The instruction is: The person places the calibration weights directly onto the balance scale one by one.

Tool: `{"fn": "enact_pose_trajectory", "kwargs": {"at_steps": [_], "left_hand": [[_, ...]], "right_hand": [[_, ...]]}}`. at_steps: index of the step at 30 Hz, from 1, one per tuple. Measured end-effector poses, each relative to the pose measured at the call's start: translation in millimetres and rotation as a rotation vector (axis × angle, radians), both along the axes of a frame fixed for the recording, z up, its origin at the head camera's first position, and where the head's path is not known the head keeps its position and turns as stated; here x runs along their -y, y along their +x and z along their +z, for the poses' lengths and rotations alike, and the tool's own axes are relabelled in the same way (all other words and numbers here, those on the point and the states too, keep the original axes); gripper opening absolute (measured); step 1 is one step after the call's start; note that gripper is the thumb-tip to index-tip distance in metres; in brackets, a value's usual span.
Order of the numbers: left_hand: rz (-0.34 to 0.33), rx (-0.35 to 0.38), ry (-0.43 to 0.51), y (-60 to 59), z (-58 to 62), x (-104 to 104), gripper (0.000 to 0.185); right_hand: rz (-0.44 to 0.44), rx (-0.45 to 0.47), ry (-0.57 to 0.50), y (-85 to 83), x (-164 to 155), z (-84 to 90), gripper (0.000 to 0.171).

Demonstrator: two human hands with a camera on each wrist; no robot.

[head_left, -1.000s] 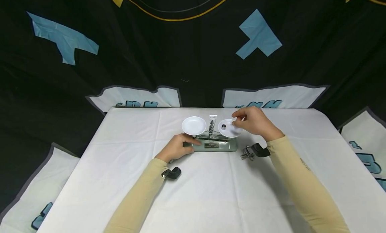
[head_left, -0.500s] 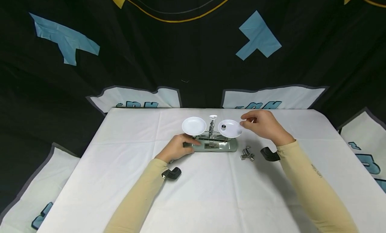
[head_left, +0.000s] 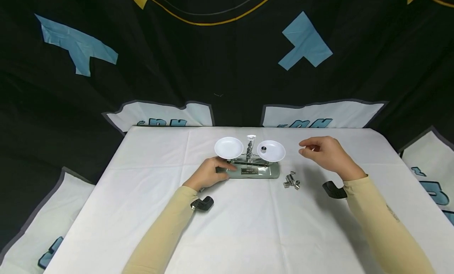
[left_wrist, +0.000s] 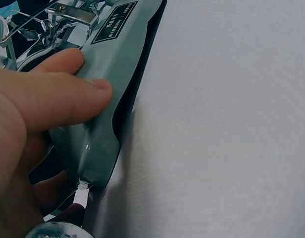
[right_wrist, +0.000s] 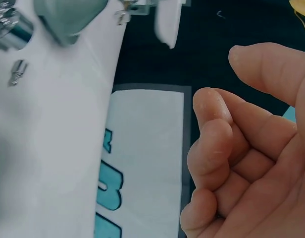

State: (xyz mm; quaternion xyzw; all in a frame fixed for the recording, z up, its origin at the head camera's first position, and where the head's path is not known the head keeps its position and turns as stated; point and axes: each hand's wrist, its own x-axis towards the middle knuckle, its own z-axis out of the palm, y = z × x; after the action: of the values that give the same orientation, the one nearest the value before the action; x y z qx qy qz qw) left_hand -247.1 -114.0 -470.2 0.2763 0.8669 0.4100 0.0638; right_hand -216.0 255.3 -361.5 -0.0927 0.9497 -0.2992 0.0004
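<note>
A grey-green balance scale (head_left: 252, 170) stands mid-table with two white pans. The left pan (head_left: 228, 147) is bare; the right pan (head_left: 271, 150) carries one small dark weight (head_left: 263, 149). My left hand (head_left: 209, 173) grips the left end of the scale's base (left_wrist: 108, 94), with the thumb (left_wrist: 58, 99) lying along its top. My right hand (head_left: 320, 151) hovers right of the right pan, apart from it. Its fingers (right_wrist: 212, 144) are loosely curled and hold nothing. Several loose metal weights (head_left: 291, 182) lie on the cloth in front of the scale's right end.
A white cloth (head_left: 248, 226) covers the table, and a black backdrop with blue patches hangs behind. Black wrist-camera mounts show at both wrists (head_left: 202, 203) (head_left: 333, 189). The scale's base (right_wrist: 68, 15) and loose weights (right_wrist: 9, 29) appear at the top left of the right wrist view.
My right hand has drawn away from above the right pan, moving rightward and slightly toward me. The weight stays on the pan. My left hand has not moved.
</note>
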Motion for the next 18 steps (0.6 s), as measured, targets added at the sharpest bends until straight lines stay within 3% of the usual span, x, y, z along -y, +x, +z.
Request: {"fn": "enact_pose_trajectory", "kwargs": {"at_steps": [18], "left_hand": [[-0.018,-0.016,-0.001,-2.8,-2.4,0.8,0.033]], "right_hand": [[0.024,0.080,-0.037,19.4,-16.1,-40.2,0.029]]}}
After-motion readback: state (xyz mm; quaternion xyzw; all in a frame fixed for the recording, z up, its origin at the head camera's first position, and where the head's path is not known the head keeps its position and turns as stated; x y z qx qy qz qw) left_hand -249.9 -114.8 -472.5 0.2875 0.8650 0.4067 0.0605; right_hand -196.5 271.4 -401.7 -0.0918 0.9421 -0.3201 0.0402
